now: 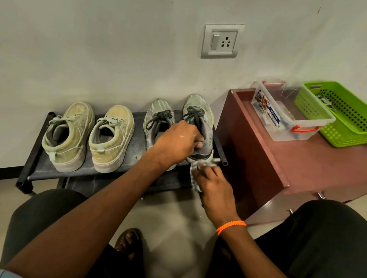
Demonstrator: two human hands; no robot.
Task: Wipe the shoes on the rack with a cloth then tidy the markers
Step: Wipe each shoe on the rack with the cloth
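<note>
On the rack (37,143), the left hand (178,141) gripped the grey shoe (200,117), probably steadying it. The right hand (212,184) clutched the cloth (194,175) against its heel.

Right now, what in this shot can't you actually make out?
- Markers: the head view shows none plainly; dark items in the green basket sit behind its mesh wall.
- Heel of the grey shoe: covered by the left hand.
- Cloth: mostly under the right hand.
- Clear box: label too small to read.
</note>
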